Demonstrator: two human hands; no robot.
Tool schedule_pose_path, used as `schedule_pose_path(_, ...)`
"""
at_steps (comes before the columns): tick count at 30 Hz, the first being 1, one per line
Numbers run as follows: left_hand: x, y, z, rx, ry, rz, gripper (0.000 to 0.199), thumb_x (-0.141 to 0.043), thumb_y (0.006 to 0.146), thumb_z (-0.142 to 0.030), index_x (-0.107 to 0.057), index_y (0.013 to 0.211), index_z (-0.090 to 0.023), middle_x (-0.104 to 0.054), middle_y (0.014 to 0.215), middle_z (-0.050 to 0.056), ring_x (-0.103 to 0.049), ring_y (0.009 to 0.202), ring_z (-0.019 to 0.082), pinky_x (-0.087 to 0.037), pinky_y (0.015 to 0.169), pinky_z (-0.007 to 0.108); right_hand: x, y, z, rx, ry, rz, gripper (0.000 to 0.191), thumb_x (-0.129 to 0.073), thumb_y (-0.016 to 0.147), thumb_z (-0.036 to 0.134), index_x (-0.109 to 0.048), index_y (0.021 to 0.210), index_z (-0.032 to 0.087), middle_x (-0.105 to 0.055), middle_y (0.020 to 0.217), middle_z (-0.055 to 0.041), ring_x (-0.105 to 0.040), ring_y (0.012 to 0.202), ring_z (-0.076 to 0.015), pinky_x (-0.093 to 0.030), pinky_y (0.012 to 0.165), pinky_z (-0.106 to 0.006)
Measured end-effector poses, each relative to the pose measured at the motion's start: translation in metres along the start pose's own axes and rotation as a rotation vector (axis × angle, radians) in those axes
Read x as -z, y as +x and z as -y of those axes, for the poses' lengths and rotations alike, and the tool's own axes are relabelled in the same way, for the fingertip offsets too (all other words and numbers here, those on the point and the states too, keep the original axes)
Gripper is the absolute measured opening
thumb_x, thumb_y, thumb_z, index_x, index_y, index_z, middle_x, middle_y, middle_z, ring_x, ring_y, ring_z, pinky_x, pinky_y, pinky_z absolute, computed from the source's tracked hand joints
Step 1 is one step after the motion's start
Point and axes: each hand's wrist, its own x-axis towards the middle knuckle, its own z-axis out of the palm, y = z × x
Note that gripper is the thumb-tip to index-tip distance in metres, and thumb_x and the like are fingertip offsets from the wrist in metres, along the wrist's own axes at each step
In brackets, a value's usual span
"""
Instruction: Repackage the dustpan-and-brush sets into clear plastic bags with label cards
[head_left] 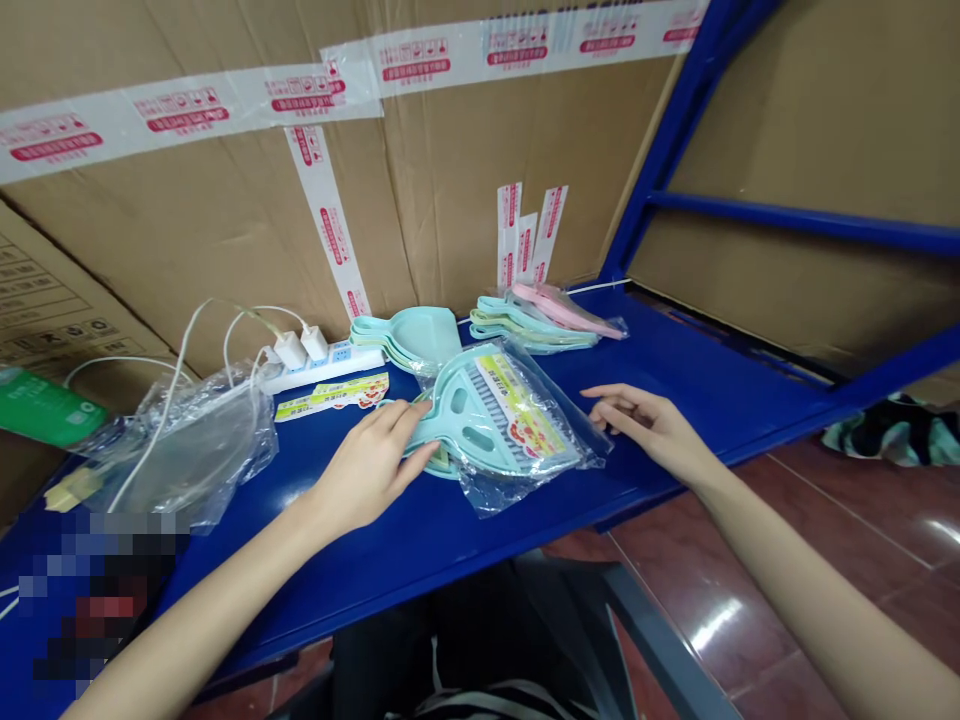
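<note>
Lying loosely open, the left hand (371,470) rested ungripping on a bagged teal dustpan (480,420); the open right hand (649,428) lay just beside its plastic bag (536,490).

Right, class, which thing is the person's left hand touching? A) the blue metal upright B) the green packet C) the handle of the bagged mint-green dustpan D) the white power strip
C: the fingers of the left hand lie on the handle of the mint-green dustpan, which is inside a clear plastic bag.
</note>
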Motion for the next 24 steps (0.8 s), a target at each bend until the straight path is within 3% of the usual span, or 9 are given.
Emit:
schedule_pose_path(7, 0.005, -0.002, -0.005, -0.001, 0.008, -0.016, 0.038, -0.035, 0.102, -0.037, -0.054, 0.122, -0.011, -0.067, 0.099, 0.012, -0.067, 0.092, 0.024, -0.058, 0.079, 0.039, -0.009, 0.006, 0.007, 0.066, -0.025, -0.005, 0.057, -0.06, 0.073, 0.076, -0.069, 0.096, 0.025, -0.072, 0.081, -0.0053, -0.067, 0.078, -0.0232, -0.055, 0.074, -0.037)
schedule_pose_path(12, 0.01, -0.008, -0.004, 0.053, 0.009, 0.015, 0.035, -0.038, 0.101, -0.035, -0.054, 0.123, -0.013, -0.066, 0.099, 0.011, -0.066, 0.094, 0.024, -0.058, 0.08, 0.039, -0.017, 0.014, 0.011, 0.122, -0.058, 0.102, 0.054, -0.057, 0.078, 0.073, -0.067, 0.103, 0.026, -0.072, 0.09, -0.0067, -0.068, 0.088, -0.0248, -0.055, 0.082, -0.039)
schedule_pose_path(18, 0.017, -0.021, 0.003, 0.112, 0.045, 0.019, 0.035, -0.039, 0.1, -0.036, -0.055, 0.123, -0.015, -0.066, 0.1, 0.01, -0.067, 0.095, 0.025, -0.057, 0.081, 0.041, -0.036, 0.03, 0.0, 0.259, -0.082, 0.089, 0.056, -0.053, 0.086, 0.065, -0.056, 0.127, 0.028, -0.065, 0.112, -0.0107, -0.067, 0.09, -0.0231, -0.057, 0.077, -0.038)
schedule_pose_path(24, 0.028, -0.039, 0.012, 0.179, 0.017, -0.015, 0.036, -0.038, 0.101, -0.036, -0.054, 0.124, -0.014, -0.066, 0.101, 0.011, -0.066, 0.094, 0.024, -0.057, 0.081, 0.041, -0.055, 0.047, 0.018, 0.493, -0.231, 0.079, 0.036, -0.044, 0.095, 0.053, -0.066, 0.114, 0.031, -0.065, 0.117, -0.0096, -0.059, 0.114, -0.0296, -0.05, 0.093, -0.049)
